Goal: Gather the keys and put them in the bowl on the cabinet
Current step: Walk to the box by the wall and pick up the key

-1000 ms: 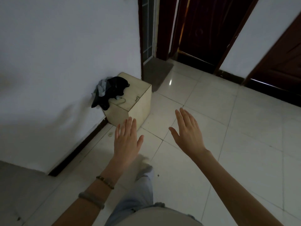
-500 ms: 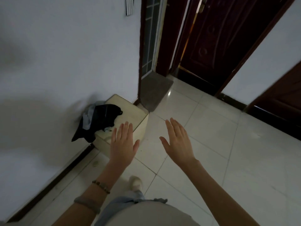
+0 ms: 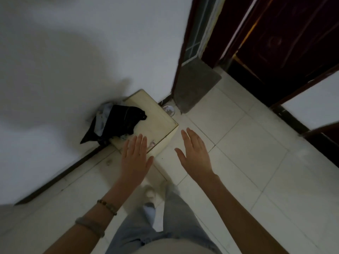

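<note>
A low cream cabinet [image 3: 161,118] stands against the white wall. A small metallic thing, possibly keys [image 3: 152,143], lies near its front edge, too blurred to be sure. My left hand [image 3: 136,158] hovers flat and open over that front edge, fingertips just left of the small thing. To the right, over the floor tiles, my right hand [image 3: 195,156] is also flat, open and holding nothing. A round, pale, bowl-like object [image 3: 168,110] sits on the floor by the cabinet's far corner; its shape is unclear.
Black and grey clothes [image 3: 117,123] are heaped on the cabinet's left side against the wall. A grey doormat [image 3: 194,85] lies in a doorway behind. Dark wooden doors [image 3: 278,43] stand at the upper right. My legs and shoes [image 3: 156,195] are below my hands.
I have stepped closer to the cabinet and look more steeply down at it. Both hands stay open and now reach its front edge; the round object by its far corner has come into view.
</note>
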`<state>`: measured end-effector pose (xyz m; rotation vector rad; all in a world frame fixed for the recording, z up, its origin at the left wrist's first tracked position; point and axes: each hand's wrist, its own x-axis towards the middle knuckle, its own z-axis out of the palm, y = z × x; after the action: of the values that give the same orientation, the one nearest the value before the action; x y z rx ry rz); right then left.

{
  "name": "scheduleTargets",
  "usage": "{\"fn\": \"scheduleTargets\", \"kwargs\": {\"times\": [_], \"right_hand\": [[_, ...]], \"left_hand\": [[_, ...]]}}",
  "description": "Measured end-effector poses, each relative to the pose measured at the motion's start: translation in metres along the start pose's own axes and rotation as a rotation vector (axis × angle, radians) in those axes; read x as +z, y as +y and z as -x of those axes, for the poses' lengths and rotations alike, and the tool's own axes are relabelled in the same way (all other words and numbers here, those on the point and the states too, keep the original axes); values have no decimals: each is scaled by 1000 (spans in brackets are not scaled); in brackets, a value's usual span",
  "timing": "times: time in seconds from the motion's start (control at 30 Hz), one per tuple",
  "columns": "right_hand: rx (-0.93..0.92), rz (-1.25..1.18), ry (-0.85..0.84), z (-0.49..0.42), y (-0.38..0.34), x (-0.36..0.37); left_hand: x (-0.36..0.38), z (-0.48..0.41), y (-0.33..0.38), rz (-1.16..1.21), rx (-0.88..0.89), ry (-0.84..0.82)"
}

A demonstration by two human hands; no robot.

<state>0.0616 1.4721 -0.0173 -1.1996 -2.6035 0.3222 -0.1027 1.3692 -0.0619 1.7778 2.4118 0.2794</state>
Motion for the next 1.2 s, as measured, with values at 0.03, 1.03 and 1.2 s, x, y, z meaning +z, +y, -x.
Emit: {"fn": "scheduleTargets", "kwargs": {"times": [0.03,1.03,1.2], "right_hand": [[-16,-25,-22,-8,3,4],[-269,-235,-298,-95,126,358],[-78,-343,-312,-100,119,383]], "left_hand": [[2,-3,0,0,-22,-2],[339,-56,-59,3,-404,-123],[365,-52,-65,-39,-373,-80]]}}
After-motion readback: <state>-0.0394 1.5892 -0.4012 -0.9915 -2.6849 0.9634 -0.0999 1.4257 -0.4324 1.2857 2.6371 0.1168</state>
